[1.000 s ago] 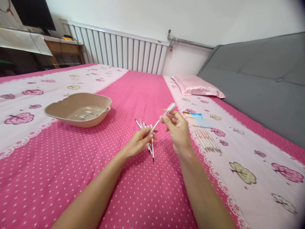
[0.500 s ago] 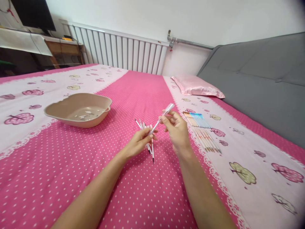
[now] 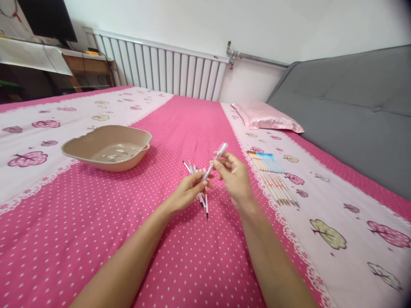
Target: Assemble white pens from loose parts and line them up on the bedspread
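My left hand (image 3: 187,191) pinches the lower end of a thin white pen refill above the pink dotted bedspread. My right hand (image 3: 234,176) holds a clear pen barrel (image 3: 220,151) that sits over the refill's upper end. Both hands are closed on this one pen, which tilts up to the right. Under my left hand lie several loose refills (image 3: 201,193) with black tips. To the right of my right hand, two rows of finished pens (image 3: 272,173) lie side by side on the pale border of the spread.
A beige scalloped tray (image 3: 107,147) with small white bits inside sits at the left. A pink pillow (image 3: 266,116) lies at the far right by the grey padded headboard (image 3: 346,107). A white radiator (image 3: 160,70) runs along the far wall.
My right hand has slid down and left, and the clear barrel has moved further down along the refill. My left hand has stayed in place.
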Tool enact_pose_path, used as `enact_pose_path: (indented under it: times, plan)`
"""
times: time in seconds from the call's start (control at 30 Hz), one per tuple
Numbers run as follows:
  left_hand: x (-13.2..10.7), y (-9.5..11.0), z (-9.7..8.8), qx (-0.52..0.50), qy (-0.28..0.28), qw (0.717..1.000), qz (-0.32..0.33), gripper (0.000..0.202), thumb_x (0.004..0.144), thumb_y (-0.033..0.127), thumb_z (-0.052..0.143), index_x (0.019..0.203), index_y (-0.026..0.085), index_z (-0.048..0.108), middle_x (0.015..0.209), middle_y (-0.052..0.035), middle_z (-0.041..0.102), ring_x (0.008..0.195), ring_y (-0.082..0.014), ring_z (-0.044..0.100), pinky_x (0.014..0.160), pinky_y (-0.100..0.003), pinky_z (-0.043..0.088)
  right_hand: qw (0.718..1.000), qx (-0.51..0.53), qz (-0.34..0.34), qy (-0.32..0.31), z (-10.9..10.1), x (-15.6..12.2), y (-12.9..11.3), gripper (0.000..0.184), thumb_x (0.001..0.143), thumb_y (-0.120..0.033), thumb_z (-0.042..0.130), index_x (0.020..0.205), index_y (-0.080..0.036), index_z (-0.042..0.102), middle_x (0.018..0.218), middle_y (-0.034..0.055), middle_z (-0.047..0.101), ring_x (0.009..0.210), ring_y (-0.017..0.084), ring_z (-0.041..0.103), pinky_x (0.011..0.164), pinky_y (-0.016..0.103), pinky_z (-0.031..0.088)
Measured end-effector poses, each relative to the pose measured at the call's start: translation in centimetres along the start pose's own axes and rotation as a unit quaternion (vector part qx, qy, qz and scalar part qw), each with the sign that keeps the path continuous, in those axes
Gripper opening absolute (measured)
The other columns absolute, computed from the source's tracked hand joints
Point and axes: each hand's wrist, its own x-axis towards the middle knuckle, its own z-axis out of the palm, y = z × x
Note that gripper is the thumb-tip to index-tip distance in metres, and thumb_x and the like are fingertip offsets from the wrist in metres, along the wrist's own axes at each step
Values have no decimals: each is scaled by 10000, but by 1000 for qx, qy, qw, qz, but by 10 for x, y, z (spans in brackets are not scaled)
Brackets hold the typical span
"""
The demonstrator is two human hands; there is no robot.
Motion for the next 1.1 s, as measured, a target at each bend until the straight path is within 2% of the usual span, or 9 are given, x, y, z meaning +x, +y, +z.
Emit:
enact_pose_path:
  times: [0.17,0.43,0.8,1.1]
  plan:
    - [0,1,0,-10,0,1000,2,368,848,365,499,1141,147,545,919,-63,587,757,-139,541,677,-273,445,1000,2,0,-11,1,-1,0,194,757,-269,586,933,-189,588,798,27,644,703,135,600,565,267,447]
    - [1,4,1,-21,-2,1000,12,310,849,340,504,1063,130,586,848,-58,586,725,-128,527,664,-256,439,999,17,2,-29,2,-1,4,217,753,-253,591,959,-184,592,788,23,643,638,111,585,564,263,462]
    - [1,3,-1,-19,-4,1000,12,318,849,346,505,1084,144,578,852,-56,593,716,-124,529,648,-248,441,999,3,4,-32,1,-1,2,212,757,-251,584,961,-194,600,794,22,654,667,125,603,581,273,475]
    - [2,2,0,-20,-2,1000,8,295,841,359,516,1016,134,593,848,-54,593,719,-126,534,654,-254,443,999,3,8,-42,1,-2,0,222,760,-245,580,973,-184,595,792,24,648,639,114,598,575,262,466]
